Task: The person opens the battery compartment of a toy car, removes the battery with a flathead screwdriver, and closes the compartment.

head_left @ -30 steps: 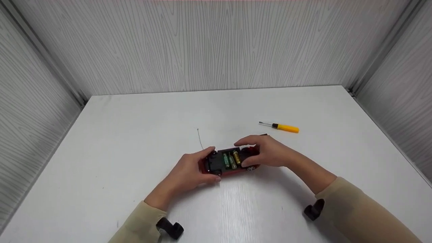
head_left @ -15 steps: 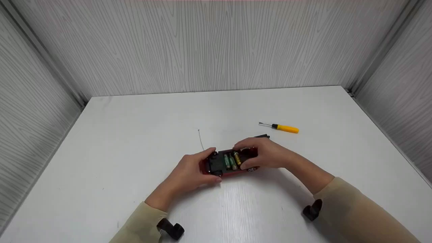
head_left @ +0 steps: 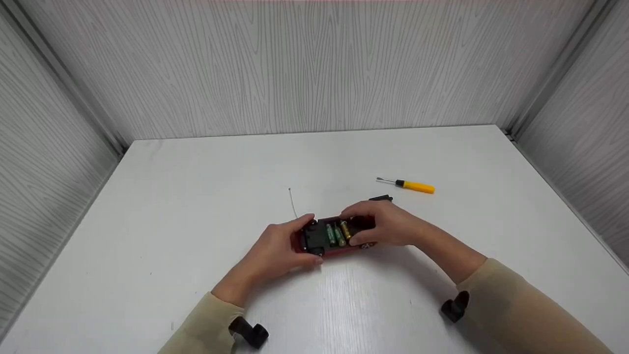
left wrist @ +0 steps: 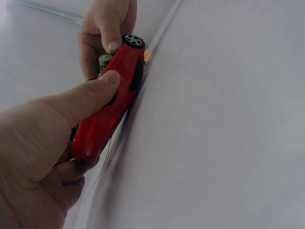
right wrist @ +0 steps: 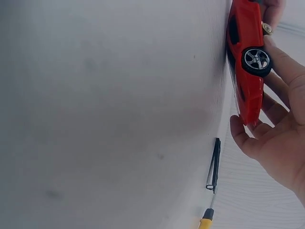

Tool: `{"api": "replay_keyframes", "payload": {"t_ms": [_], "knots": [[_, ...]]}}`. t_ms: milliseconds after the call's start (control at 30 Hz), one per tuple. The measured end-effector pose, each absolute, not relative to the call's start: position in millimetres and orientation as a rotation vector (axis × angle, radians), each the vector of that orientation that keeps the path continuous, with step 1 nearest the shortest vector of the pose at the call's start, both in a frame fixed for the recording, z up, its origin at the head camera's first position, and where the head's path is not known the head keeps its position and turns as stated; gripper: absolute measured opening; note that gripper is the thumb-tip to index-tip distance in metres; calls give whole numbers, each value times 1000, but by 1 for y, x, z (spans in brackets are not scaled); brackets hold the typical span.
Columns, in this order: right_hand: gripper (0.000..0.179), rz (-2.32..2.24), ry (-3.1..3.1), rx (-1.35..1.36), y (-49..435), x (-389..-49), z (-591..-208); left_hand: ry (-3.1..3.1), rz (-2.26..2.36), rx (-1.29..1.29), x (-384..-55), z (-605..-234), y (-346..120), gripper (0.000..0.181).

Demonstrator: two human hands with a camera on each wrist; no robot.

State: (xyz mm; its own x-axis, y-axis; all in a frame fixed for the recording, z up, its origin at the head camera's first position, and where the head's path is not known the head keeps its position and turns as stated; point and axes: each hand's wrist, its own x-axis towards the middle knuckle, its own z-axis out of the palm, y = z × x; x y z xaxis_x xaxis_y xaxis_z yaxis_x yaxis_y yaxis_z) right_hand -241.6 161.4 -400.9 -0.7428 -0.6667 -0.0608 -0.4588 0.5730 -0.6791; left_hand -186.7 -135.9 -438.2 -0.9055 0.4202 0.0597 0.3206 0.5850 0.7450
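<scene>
A red toy car (head_left: 339, 251) lies upside down on the table, its black underside (head_left: 314, 237) facing up. Two green batteries (head_left: 330, 235) and one gold battery (head_left: 346, 230) sit side by side in its battery bay. My left hand (head_left: 272, 248) grips the car's left end, thumb on the near side. Around the right end is my right hand (head_left: 393, 222); its thumb reaches the near edge beside the gold battery and its fingers lie along the far side. In the right wrist view, the car's wheel (right wrist: 257, 60) shows below the thumb. The right hand hides part of the underside.
A yellow-handled screwdriver (head_left: 416, 187) lies behind the right hand. Between them is a slim black plastic piece (head_left: 381, 198). A thin wire antenna (head_left: 292, 202) sticks out from the car's far side. White panels (head_left: 314, 69) stand behind and at both sides of the table.
My right hand has shifted slightly left and nearer along the car, uncovering more of the black piece. The gold battery has tilted a little. My left hand stays nearly still.
</scene>
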Motion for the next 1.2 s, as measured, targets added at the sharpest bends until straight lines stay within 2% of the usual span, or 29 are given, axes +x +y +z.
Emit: {"api": "replay_keyframes", "payload": {"t_ms": [900,1200], "knots": [[47,-1096,2502,-947,160,-239,-404,2693,1224,633,-188,-439,-136,94],[49,-1141,2556,-879,168,-241,-395,2697,1214,620,-188,-440,-136,95]]}}
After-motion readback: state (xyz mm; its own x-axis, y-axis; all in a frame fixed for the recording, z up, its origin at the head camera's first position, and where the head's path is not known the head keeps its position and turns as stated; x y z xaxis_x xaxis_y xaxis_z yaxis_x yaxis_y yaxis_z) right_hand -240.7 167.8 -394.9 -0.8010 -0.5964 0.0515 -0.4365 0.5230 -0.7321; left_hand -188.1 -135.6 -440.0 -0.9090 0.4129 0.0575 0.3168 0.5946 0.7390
